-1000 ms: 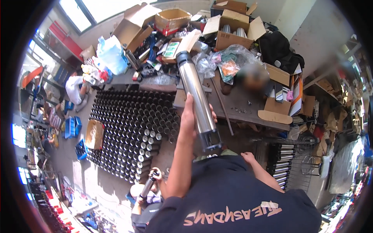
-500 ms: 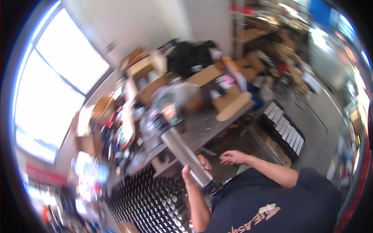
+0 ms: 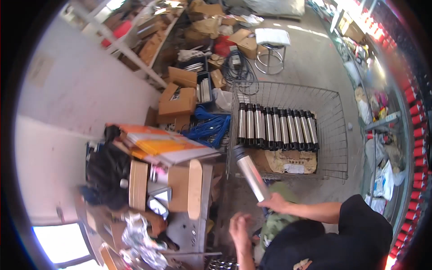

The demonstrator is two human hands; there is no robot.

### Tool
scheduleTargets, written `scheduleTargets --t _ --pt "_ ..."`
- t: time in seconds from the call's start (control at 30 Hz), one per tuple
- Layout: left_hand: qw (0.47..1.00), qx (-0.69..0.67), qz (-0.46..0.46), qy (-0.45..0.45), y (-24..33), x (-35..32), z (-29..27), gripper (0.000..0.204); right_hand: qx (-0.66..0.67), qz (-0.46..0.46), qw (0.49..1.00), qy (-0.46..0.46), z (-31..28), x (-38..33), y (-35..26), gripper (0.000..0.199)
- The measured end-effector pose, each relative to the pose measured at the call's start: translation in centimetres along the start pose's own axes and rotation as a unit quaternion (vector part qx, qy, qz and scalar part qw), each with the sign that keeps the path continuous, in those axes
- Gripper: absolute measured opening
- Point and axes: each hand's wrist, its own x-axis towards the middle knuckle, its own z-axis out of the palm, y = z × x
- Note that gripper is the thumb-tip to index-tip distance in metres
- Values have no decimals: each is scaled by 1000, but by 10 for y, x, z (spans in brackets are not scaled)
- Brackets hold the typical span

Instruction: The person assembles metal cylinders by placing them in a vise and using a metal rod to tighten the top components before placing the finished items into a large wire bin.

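Here the right hand [image 3: 275, 203] is clenched around the lower end of a long polished steel tube with a dark cap [image 3: 250, 176], its axis running up-left from the grip toward the wire mesh basket [image 3: 333, 135] just beyond, where matching steel tubes [image 3: 276, 128] lie in a row, while the left hand [image 3: 240, 227], fingers loosely spread and holding nothing, hovers just below-left of the grip.

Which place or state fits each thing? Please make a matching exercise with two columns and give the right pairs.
Things:
1. metal tube
2. row of metal tubes
3. white stool
4. blue cable

Places or states:
A. on the floor beyond the wire basket
B. lying side by side inside the wire basket
C. held in the right hand
D. piled to the left of the wire basket

Pairs: 1-C, 2-B, 3-A, 4-D
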Motion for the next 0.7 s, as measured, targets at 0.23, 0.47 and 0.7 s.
scheduleTargets --t 0.23,0.47,0.7 --pt "915 -72 -392 59 -108 15 17 27 -166 158 927 298 -155 288 32 65" --pt "858 -9 -479 184 -244 -27 -95 37 -199 123 895 381 -176 489 49 57" --pt "819 -96 -523 214 -258 -70 -128 49 -221 -110 859 449 -203 513 139 41"
